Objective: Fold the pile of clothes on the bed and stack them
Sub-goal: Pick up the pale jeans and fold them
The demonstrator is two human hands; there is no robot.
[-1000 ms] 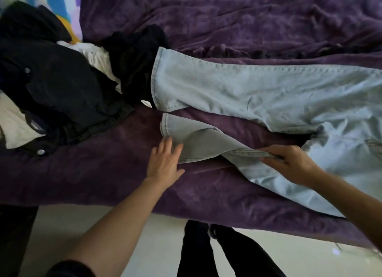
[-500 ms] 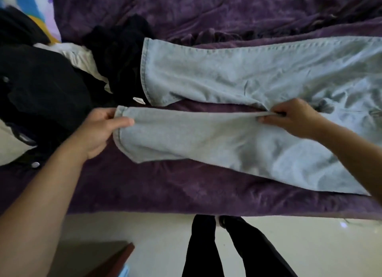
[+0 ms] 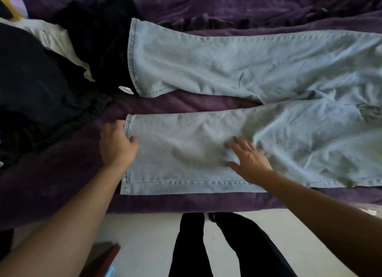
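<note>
Your jeans (image 3: 227, 60) lie spread flat on the purple blanket (image 3: 186, 102). They fill the middle and right of the frame, with both leg ends pointing toward the left and the waist end running off the right edge. The two legs are apart, with a strip of blanket showing between them. The upper leg's hem rests against the pile of dark clothes (image 3: 31, 80) heaped at the left of the frame, where a white garment (image 3: 57, 41) shows among the black ones. Your left hand (image 3: 116, 144) is at the hem of the lower leg, left of centre, its fingers curled over the cloth's edge and gripping it. Your right hand (image 3: 250, 163) rests on the same leg further to the right, palm down, fingers straight and spread wide on the denim, holding nothing. The cloth between your two hands is lightly creased. Along the bottom of the frame, past the blanket's edge, you can see the pale floor (image 3: 144, 235) and your legs in black trousers (image 3: 190, 245).
</note>
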